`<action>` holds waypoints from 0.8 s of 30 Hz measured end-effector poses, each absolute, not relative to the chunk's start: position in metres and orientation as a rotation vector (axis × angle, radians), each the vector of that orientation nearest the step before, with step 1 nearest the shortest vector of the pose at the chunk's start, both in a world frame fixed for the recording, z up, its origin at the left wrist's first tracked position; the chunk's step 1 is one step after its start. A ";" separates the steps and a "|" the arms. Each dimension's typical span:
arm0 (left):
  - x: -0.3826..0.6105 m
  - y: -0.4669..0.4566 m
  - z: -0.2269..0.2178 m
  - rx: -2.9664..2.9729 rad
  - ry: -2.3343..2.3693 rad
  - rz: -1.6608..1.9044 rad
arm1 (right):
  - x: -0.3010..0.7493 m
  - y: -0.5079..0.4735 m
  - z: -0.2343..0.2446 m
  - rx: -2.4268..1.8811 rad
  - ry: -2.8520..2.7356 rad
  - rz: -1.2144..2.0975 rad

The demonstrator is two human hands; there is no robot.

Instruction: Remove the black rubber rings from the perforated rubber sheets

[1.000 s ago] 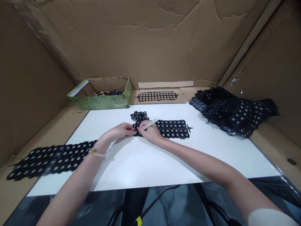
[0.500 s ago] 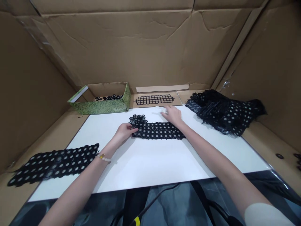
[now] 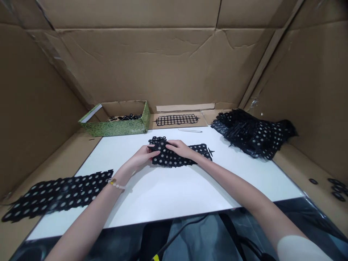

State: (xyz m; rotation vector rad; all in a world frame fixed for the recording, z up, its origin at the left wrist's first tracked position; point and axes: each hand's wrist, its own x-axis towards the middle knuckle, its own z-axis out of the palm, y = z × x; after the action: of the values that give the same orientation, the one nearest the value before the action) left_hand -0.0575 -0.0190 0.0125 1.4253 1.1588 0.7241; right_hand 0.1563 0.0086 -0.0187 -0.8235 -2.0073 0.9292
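Note:
A black rubber sheet point(image 3: 174, 159) full of round holes lies on the white board point(image 3: 163, 195) in front of me. My left hand point(image 3: 143, 156) pinches its left end, which is lifted a little. My right hand point(image 3: 181, 148) reaches over the sheet from the right, its fingers closed on the raised left part. Just behind that end sits a small cluster of black rubber rings point(image 3: 157, 139), partly hidden by the sheet. A white pen-like tool point(image 3: 190, 131) lies on the board beyond my right hand.
A green box point(image 3: 116, 128) holding loose black rings stands back left. A flat perforated piece point(image 3: 177, 119) lies on cardboard at the back. Another holed sheet point(image 3: 59, 194) is at left, a heap of sheets point(image 3: 252, 134) at right, and loose rings point(image 3: 338, 196) at far right.
My right hand has left the white tool on the board and come left and nearer, onto the sheet. The sheet's left end is now raised and bent between my hands.

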 end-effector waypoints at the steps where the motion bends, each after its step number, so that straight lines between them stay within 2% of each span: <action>1: -0.056 -0.019 0.014 1.454 1.162 0.727 | 0.158 0.007 -0.016 -0.809 -1.970 0.965; 7: -0.047 -0.030 0.023 1.979 1.300 1.227 | 0.162 -0.013 0.000 -0.865 -1.816 0.881; 13: -0.046 -0.040 0.022 2.524 1.224 0.898 | 0.155 -0.029 0.005 -0.823 -1.970 0.864; 20: -0.048 -0.036 0.021 2.426 1.096 0.847 | 0.159 -0.026 0.008 -0.742 -2.091 0.953; 24: -0.064 -0.023 0.021 2.070 1.388 1.333 | 0.174 -0.011 0.003 -0.900 -1.991 0.902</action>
State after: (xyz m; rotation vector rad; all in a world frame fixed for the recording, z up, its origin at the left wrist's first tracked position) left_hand -0.0643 -0.0230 0.0213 2.0701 1.3875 1.3332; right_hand 0.1743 -0.0113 0.0032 -0.8998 -1.9907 0.9017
